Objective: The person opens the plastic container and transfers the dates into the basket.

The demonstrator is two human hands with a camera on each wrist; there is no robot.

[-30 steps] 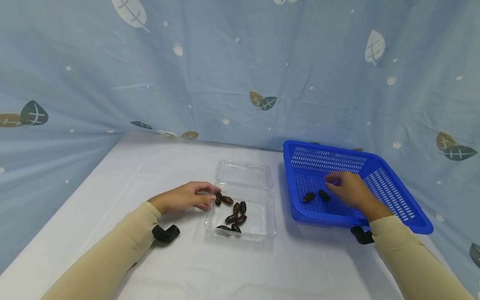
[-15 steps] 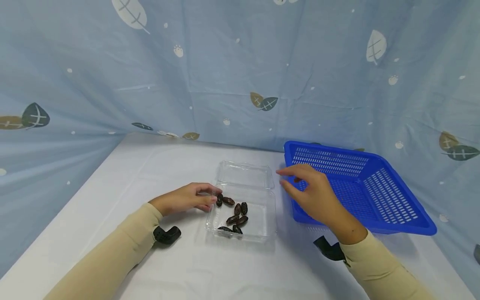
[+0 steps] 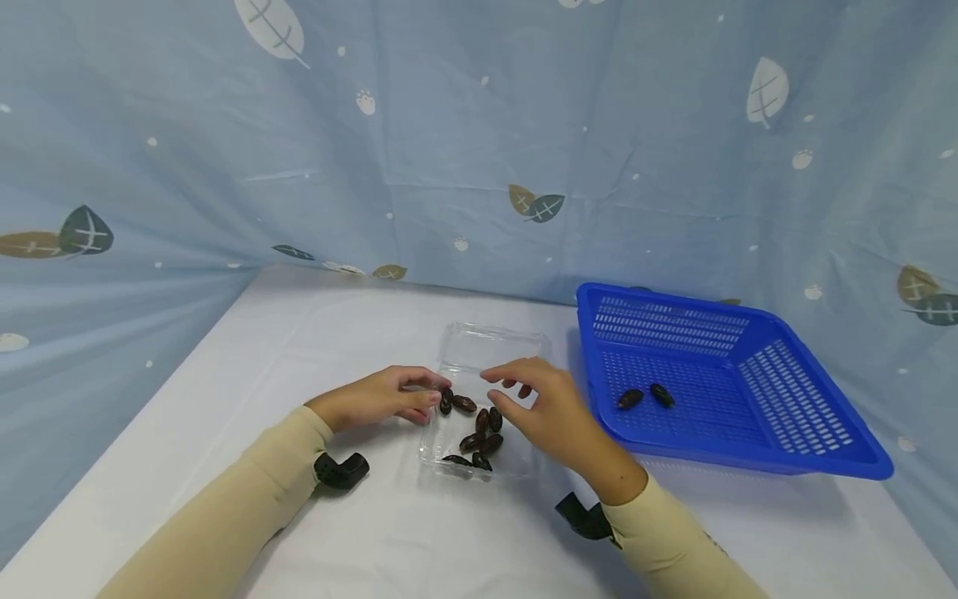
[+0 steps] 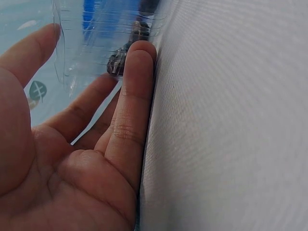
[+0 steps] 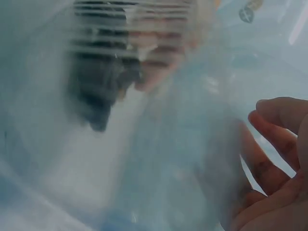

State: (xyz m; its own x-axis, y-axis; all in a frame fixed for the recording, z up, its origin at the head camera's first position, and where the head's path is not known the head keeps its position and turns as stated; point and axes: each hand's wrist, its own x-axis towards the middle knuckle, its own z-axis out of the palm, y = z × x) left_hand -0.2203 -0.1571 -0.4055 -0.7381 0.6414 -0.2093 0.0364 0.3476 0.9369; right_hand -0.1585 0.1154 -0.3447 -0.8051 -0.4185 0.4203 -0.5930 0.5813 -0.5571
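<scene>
A clear plastic clamshell box (image 3: 516,462) lies with its lid (image 3: 490,348) folded back. Inside are several dark brown dates (image 3: 491,444), grouped toward its left side. My left hand (image 3: 385,394) rests against the box's left wall; in the left wrist view its fingers (image 4: 137,91) are extended and touch the clear plastic. Over the right part of the box hovers my right hand (image 3: 554,416), thumb and fingers apart with nothing between them. The right wrist view is blurred, showing its fingers (image 5: 269,173) spread beside clear plastic.
A blue slotted basket (image 3: 748,453) stands to the right, with two dates (image 3: 645,398) on its floor. White cloth (image 3: 359,549) covers the table. A blue leaf-print curtain (image 3: 449,125) hangs behind and along the sides.
My right hand has moved left from inside the blue basket to above the clear box. Two dates in the basket are visible again. The left hand has stayed at the box.
</scene>
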